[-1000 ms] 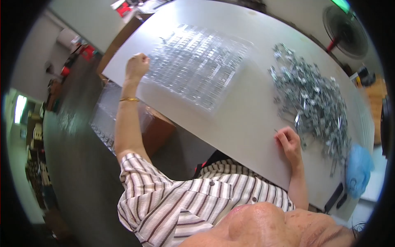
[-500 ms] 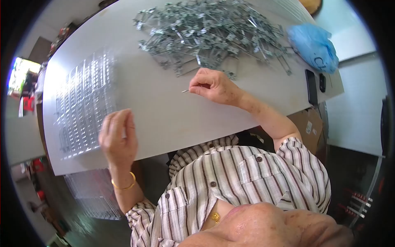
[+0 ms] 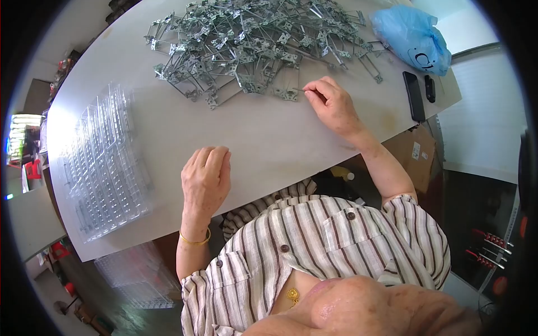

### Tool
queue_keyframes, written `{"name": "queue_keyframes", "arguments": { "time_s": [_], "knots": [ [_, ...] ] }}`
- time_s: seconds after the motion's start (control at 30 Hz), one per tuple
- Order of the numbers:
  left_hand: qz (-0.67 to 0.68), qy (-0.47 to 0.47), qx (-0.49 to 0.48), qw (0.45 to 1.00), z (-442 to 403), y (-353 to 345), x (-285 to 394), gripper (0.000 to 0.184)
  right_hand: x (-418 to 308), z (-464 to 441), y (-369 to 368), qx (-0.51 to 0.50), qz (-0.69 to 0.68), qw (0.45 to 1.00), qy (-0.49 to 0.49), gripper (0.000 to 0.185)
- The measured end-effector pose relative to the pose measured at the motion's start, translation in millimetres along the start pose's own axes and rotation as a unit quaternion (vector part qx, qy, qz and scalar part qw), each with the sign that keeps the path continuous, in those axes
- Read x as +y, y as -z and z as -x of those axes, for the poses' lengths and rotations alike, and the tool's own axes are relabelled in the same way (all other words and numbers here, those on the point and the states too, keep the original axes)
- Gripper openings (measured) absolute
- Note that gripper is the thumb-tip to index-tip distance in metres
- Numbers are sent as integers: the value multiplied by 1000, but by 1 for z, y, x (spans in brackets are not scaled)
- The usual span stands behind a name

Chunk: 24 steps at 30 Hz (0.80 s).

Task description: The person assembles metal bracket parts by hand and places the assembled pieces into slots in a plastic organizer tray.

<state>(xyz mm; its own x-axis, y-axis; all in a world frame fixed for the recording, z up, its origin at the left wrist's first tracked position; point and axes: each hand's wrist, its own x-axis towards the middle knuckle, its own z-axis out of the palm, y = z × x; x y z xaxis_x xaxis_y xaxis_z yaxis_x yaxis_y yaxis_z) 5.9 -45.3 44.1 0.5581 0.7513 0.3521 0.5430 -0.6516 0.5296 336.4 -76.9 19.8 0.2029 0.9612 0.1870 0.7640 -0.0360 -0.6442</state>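
Near the lower edge of the metal pile, my right hand pinches a thin metal pin, whose tip reaches toward a bracket. Whether pin and bracket touch is unclear. My left hand, with a gold bracelet at the wrist, is over the near part of the white table, its fingers curled together and their tips turned away from view. Anything inside it is hidden. To its left lies a clear plastic tray with rows of small compartments. The tangled heap of small metal brackets with rods covers the far side.
A blue plastic bag rests at the right of the table, near a black phone and a small black object. More clear trays are below the left table edge, and a cardboard box stands below the right.
The view has turned from the tray toward the pile. My left hand has moved away from the tray toward my body's middle; my right hand has moved the pin to the pile's edge.
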Motion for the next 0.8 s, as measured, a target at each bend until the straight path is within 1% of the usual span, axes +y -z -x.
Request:
{"name": "queue_keyframes", "arguments": {
  "time_s": [0.07, 0.17, 0.37, 0.47, 0.57, 0.67, 0.8],
  "knots": [
    [3, -1, -2, 1000, -4, -5, 2, 8, -1, -3, -3, 3, 4, 1000, -9, 7],
    [5, 5, -16, 1000, -7, -8, 3, 7, 2, -10, -7, -2, 14, 1000, 5, 8],
    [13, 14, -6, 1000, -4, -12, -4, 7, 0, -12, -6, -10, 13, 1000, 9, 9],
    [14, 20, -21, 999, -2, -11, -7, 6, -3, -11, -6, -9, -9, 1000, 1, 10],
    [2, 9, -33, 999, -4, -14, -10, 8, -2, -14, -5, 5, -37, 999, 26, 11],
    [1, 25, -43, 999, -4, -13, -8, 8, -2, -13, -7, 1, -50, 999, 17, 12],
    [-4, 25, -39, 999, -3, -14, -6, 8, -2, -13, -6, 9, -55, 998, 13, 12]
  ]
}}
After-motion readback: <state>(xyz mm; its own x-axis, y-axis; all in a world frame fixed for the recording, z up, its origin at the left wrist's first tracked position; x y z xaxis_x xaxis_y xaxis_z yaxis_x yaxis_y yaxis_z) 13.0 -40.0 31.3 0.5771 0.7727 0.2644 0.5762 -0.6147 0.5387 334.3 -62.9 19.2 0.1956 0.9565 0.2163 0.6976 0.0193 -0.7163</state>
